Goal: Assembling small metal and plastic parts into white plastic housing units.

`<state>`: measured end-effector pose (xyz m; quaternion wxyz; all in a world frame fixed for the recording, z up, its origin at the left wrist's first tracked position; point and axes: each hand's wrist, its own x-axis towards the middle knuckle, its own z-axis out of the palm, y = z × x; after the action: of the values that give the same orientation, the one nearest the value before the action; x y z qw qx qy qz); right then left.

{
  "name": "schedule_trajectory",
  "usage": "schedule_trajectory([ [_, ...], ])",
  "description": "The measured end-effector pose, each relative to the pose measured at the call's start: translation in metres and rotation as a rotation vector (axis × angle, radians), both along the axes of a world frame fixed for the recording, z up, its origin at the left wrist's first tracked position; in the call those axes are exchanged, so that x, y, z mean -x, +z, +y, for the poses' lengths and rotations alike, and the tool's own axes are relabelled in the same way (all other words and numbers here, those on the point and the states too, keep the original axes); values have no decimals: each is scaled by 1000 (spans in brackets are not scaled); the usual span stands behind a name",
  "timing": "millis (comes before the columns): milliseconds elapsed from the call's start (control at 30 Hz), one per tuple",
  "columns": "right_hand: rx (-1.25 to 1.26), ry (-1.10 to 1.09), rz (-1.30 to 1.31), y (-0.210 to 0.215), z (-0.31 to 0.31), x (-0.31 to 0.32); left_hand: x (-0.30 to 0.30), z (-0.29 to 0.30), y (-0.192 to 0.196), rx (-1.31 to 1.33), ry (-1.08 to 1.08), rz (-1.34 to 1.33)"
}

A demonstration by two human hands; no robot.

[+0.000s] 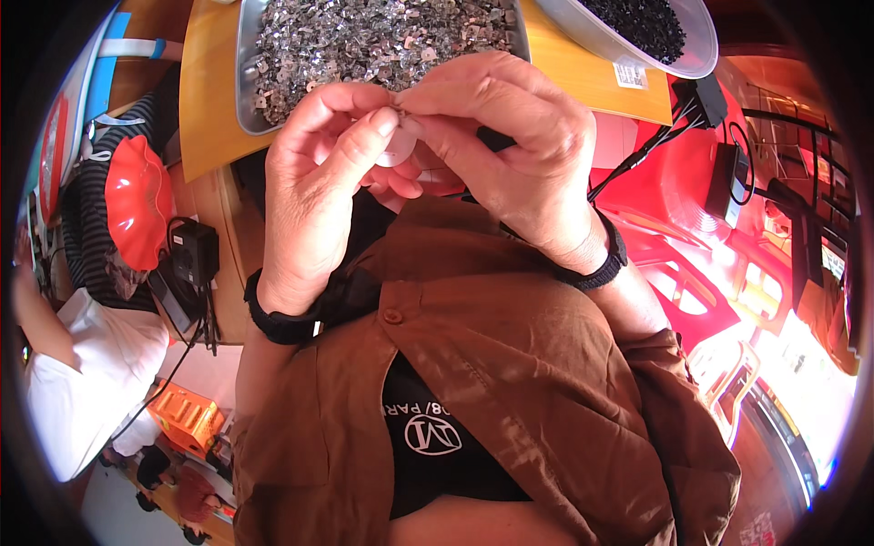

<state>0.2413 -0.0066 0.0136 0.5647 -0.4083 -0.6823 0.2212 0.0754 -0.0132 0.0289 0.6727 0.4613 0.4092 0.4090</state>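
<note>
My two hands meet just in front of a metal tray (245,91) heaped with small shiny metal pieces (382,50). My left hand (319,182) is closed, thumb against fingers, around a small pale round piece (398,148). The fingertips of my right hand (528,136) are pinched together at the top of that piece. Something tiny and dark shows between the fingertips there, too small to name. Both wrists wear black bands.
The tray stands on a yellow wooden table (209,118). A whitish plastic basin (699,45) of small black pieces is at the upper right. Left lie a red wavy-edged bowl (138,202) and a black power adapter (194,250). Red plastic chairs (678,282) stand right; a person in white (96,373) is left.
</note>
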Motion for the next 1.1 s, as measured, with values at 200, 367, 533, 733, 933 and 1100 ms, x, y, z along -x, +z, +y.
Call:
schedule_trajectory([
  [200,124,21,90,2,-4,-4,1,2,-2,118,-15,-131],
  [367,128,16,122,1,-8,-9,0,2,-4,203,-73,-314],
  [533,203,3,117,2,-15,-14,8,3,-12,124,-171,-439],
  [733,131,-16,65,5,-16,-14,4,0,-14,100,-52,-354],
  [933,23,-20,-81,10,-17,-14,1,0,-9,4,-34,-256],
  [1100,4,-15,-106,8,-16,-14,-4,0,-7,-4,-2,-218],
])
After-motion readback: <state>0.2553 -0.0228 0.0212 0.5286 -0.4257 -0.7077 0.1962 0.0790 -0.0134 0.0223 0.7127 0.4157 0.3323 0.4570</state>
